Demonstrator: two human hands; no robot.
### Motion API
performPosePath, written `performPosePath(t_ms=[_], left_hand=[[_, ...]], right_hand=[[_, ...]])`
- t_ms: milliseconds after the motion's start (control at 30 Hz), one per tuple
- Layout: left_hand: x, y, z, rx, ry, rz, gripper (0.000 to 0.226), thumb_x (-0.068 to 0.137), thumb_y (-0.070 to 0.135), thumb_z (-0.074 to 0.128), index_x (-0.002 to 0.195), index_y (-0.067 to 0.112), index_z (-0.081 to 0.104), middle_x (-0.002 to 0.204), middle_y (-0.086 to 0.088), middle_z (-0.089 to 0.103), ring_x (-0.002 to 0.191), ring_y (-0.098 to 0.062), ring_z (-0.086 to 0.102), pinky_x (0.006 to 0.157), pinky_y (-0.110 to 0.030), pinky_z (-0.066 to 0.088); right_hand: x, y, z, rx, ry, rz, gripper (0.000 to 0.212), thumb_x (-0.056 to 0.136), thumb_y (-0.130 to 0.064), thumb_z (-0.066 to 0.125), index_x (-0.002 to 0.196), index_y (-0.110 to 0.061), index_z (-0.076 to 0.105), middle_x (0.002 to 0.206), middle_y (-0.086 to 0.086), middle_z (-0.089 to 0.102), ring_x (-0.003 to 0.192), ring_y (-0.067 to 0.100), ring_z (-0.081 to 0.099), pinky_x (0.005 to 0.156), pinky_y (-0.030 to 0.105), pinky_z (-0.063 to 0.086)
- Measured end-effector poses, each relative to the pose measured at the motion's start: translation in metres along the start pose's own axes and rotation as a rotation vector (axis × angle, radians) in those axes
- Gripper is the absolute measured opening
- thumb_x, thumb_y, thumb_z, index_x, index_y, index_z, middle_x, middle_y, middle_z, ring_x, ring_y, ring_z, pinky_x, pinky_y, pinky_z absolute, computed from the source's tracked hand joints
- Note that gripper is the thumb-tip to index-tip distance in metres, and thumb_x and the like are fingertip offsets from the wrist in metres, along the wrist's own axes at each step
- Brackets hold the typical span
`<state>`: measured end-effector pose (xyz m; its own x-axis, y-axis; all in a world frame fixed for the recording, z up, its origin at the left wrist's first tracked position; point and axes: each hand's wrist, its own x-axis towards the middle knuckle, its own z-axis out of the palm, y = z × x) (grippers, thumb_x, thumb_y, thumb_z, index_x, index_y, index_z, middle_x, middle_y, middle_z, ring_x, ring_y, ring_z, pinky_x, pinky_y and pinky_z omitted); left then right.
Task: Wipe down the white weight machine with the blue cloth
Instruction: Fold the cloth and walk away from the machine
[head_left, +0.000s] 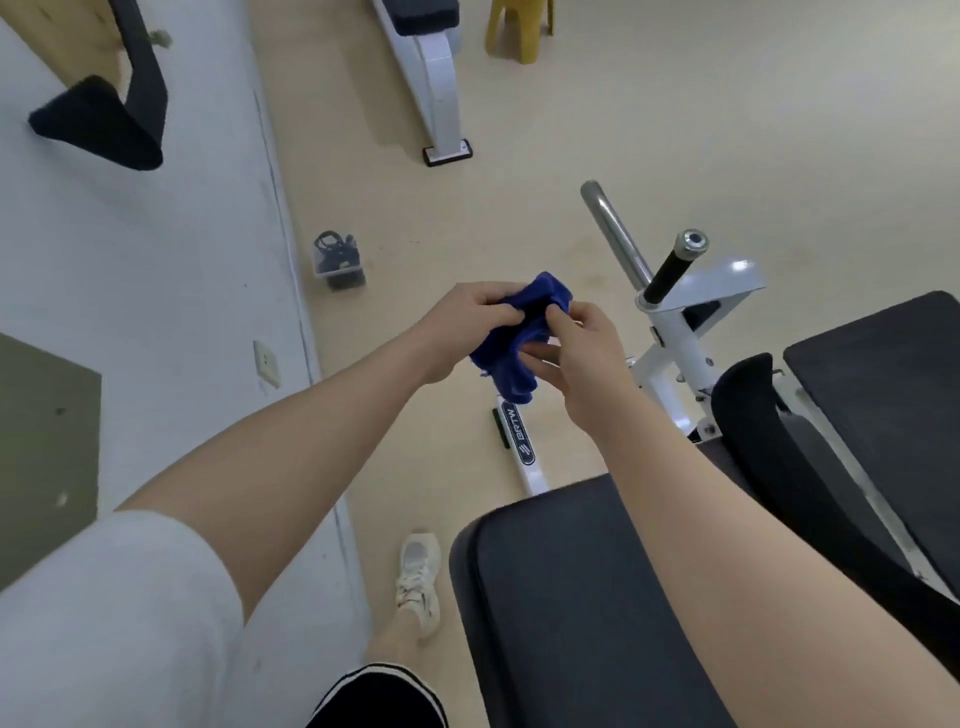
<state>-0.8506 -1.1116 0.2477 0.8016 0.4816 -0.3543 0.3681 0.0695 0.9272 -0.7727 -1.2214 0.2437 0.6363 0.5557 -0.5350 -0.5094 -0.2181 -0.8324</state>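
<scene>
Both hands on the cloth (511, 338) at centre frame: my left hand (467, 325) pinches its upper edge, my right hand (576, 353) curls fingers round the other side, bunching it. Cloth hangs above the floor; the machine (670, 358) sits at three o'clock, untouched, black pads (571, 597) at five.
</scene>
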Motion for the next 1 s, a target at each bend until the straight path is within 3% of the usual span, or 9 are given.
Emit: performPosePath(t_ms=[67, 167, 267, 367, 433, 500, 667, 867, 1000], left_hand=[[0.02, 0.0, -0.018, 0.014, -0.108, -0.023, 0.039, 0.089, 0.003, 0.043, 0.105, 0.029, 0.067, 0.097, 0.002, 0.07, 0.082, -0.011, 0.063, 0.071, -0.022, 0.05], [0.039, 0.004, -0.053, 0.069, -0.211, -0.055, 0.042, 0.092, 0.006, 0.037, 0.11, 0.033, 0.064, 0.094, 0.009, 0.068, 0.078, -0.006, 0.061, 0.064, -0.016, 0.045], [0.049, 0.0, -0.095, 0.072, -0.157, -0.064, 0.045, 0.093, 0.002, 0.037, 0.112, 0.034, 0.062, 0.103, 0.012, 0.068, 0.09, -0.006, 0.062, 0.076, -0.017, 0.049], [0.054, 0.001, -0.113, 0.07, -0.119, -0.082, 0.04, 0.095, 0.003, 0.037, 0.118, 0.026, 0.061, 0.099, 0.01, 0.067, 0.077, 0.003, 0.062, 0.061, -0.009, 0.045], [0.063, 0.003, -0.118, 0.059, -0.105, -0.082, 0.037, 0.097, 0.004, 0.038, 0.121, 0.022, 0.06, 0.101, 0.008, 0.067, 0.078, 0.004, 0.062, 0.06, -0.006, 0.044], [0.078, 0.003, -0.121, 0.048, -0.041, -0.05, 0.034, 0.096, 0.004, 0.04, 0.116, 0.021, 0.062, 0.105, 0.002, 0.067, 0.088, -0.005, 0.061, 0.069, -0.009, 0.049], [0.138, -0.007, -0.135, 0.021, 0.191, 0.019, 0.015, 0.093, 0.01, 0.052, 0.093, 0.025, 0.053, 0.091, -0.005, 0.061, 0.074, -0.015, 0.058, 0.063, -0.021, 0.048], [0.24, 0.011, -0.175, 0.176, 0.096, 0.058, 0.025, 0.091, 0.006, 0.043, 0.089, 0.028, 0.056, 0.088, 0.0, 0.061, 0.071, -0.015, 0.056, 0.067, -0.027, 0.046], [0.296, 0.039, -0.205, 0.203, 0.052, 0.029, 0.023, 0.082, 0.001, 0.044, 0.088, 0.02, 0.057, 0.09, -0.002, 0.062, 0.079, -0.016, 0.055, 0.074, -0.029, 0.045]], right_hand=[[0.016, -0.005, 0.019, 0.055, 0.036, 0.034, 0.012, 0.097, -0.013, 0.046, 0.089, -0.009, 0.054, 0.065, 0.002, 0.068, 0.063, 0.02, 0.068, 0.062, 0.032, 0.057], [0.032, -0.015, 0.052, 0.16, 0.123, 0.112, 0.014, 0.096, -0.012, 0.047, 0.089, -0.009, 0.059, 0.07, 0.006, 0.066, 0.066, 0.021, 0.067, 0.059, 0.028, 0.056], [0.05, -0.03, 0.084, 0.153, 0.094, 0.152, 0.016, 0.095, -0.009, 0.048, 0.085, -0.005, 0.06, 0.069, 0.009, 0.065, 0.063, 0.02, 0.067, 0.061, 0.026, 0.058], [0.069, -0.045, 0.102, 0.072, 0.002, 0.122, 0.012, 0.095, -0.008, 0.048, 0.087, -0.006, 0.057, 0.074, 0.011, 0.064, 0.067, 0.021, 0.066, 0.069, 0.027, 0.057], [0.083, -0.049, 0.108, 0.081, -0.01, 0.134, 0.013, 0.095, -0.007, 0.047, 0.085, -0.006, 0.056, 0.075, 0.011, 0.063, 0.067, 0.021, 0.065, 0.068, 0.026, 0.057], [0.098, -0.05, 0.111, 0.14, -0.029, 0.165, 0.015, 0.094, -0.005, 0.046, 0.084, -0.005, 0.058, 0.074, 0.011, 0.063, 0.067, 0.021, 0.065, 0.067, 0.024, 0.057], [0.158, -0.061, 0.123, 0.232, -0.033, 0.211, 0.016, 0.096, -0.013, 0.049, 0.09, -0.003, 0.06, 0.073, 0.011, 0.065, 0.067, 0.021, 0.065, 0.066, 0.023, 0.057], [0.255, -0.093, 0.156, 0.147, 0.088, 0.189, 0.018, 0.092, -0.021, 0.056, 0.085, -0.006, 0.063, 0.077, 0.008, 0.068, 0.067, 0.015, 0.065, 0.064, 0.021, 0.056], [0.311, -0.138, 0.18, 0.076, 0.154, 0.226, 0.02, 0.088, -0.017, 0.054, 0.07, -0.01, 0.061, 0.068, 0.004, 0.063, 0.054, 0.013, 0.05, 0.054, 0.021, 0.041]])
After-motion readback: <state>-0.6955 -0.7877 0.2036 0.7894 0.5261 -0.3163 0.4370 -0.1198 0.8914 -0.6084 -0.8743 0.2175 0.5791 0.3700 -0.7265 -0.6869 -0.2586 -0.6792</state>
